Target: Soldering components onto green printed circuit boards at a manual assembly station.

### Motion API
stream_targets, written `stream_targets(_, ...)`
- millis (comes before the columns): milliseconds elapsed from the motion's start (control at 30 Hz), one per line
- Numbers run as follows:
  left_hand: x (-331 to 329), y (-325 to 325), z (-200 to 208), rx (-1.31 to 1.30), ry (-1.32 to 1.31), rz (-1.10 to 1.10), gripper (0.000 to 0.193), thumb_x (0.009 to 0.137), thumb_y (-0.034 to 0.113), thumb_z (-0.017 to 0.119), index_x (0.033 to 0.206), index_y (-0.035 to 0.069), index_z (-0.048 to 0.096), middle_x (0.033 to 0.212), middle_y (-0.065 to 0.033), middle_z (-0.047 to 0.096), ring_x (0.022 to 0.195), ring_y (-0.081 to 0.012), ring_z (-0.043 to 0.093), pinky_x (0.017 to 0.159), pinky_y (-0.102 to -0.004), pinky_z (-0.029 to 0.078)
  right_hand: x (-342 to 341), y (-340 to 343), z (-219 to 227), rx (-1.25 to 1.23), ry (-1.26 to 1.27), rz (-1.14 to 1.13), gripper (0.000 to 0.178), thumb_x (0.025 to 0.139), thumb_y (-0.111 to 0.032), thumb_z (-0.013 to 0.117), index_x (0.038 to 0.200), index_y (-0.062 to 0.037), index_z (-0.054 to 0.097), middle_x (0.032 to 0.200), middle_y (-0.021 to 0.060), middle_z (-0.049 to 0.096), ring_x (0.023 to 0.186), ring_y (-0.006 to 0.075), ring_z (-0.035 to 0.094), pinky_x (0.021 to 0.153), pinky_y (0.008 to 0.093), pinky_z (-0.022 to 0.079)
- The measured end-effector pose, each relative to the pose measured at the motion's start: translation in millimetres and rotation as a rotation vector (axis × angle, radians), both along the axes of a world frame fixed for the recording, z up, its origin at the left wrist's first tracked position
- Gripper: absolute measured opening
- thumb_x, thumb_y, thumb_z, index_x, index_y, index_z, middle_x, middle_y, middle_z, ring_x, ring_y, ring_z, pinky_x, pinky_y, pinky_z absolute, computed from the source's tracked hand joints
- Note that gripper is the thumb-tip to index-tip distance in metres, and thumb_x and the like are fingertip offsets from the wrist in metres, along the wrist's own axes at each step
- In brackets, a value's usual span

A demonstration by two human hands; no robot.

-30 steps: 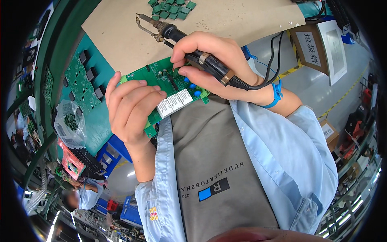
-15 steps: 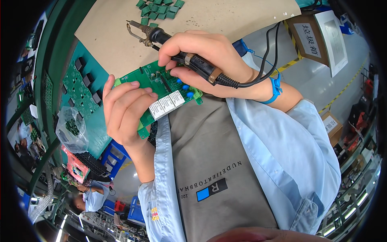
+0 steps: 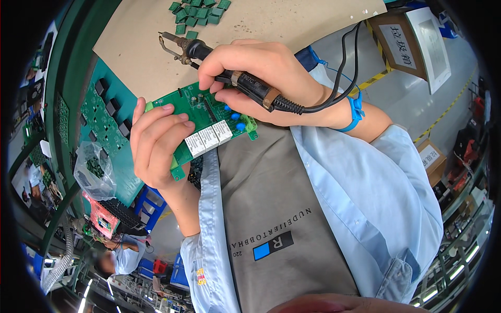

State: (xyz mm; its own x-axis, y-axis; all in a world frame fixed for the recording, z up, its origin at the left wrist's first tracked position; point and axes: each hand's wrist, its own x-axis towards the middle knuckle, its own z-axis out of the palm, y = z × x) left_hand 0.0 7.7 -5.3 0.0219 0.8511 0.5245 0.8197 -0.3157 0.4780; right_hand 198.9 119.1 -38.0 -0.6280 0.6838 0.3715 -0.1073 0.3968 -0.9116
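My left hand (image 3: 159, 138) is closed around the left side of a green circuit board (image 3: 188, 109), held tilted in front of my chest. White block components (image 3: 209, 139) and round blue parts (image 3: 236, 117) sit along its near and right edges. A soldering iron (image 3: 255, 89) with a black handle lies in my right hand (image 3: 266, 68), fingers wrapped round it. Its metal tip, with a thin side tube, points up and left over the brown sheet, apart from the board. My right fingers hover by the board's far right corner; whether they touch it I cannot tell.
Brown sheeting (image 3: 141, 47) covers the bench, with several small green boards (image 3: 201, 13) piled on it. Green boards with black parts (image 3: 102, 112) and a clear plastic bag (image 3: 95, 169) lie left. The iron's black cable (image 3: 342, 68) loops right. A cardboard box (image 3: 399, 47) stands beyond.
Both hands, the board and the soldering iron have shifted slightly left in the view. The board has turned a little, showing the white blocks more plainly. Both grips stay the same.
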Motion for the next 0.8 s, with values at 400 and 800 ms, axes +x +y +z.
stream_targets(400, -3.3, 0.4, -2.4, 0.010, -0.021, -0.020, 0.006, 0.081, 0.013, 0.074, 0.077, 0.009, 0.073, 0.082, -0.0040, 0.074, 0.092, -0.0238, 0.071, 0.110, -0.0554, 0.050, -0.4, -0.5, -2.3, -0.014, 0.008, 0.002, 0.033, 0.073, 0.012, 0.071, 0.101, -0.0033, 0.068, 0.092, 0.0043, 0.070, 0.076, 0.0142, 0.063, 0.072, 0.0267, 0.052)
stream_targets(800, -0.1, 0.8, -2.9, 0.002, -0.025, -0.023, 0.005, 0.081, 0.011, 0.074, 0.077, 0.008, 0.073, 0.082, -0.0043, 0.074, 0.093, -0.0242, 0.071, 0.110, -0.0556, 0.050, 0.4, -1.7, 0.6, 0.024, -0.024, -0.013, 0.034, 0.072, 0.011, 0.072, 0.101, -0.0069, 0.069, 0.088, 0.0026, 0.069, 0.074, 0.0139, 0.062, 0.069, 0.0263, 0.050)
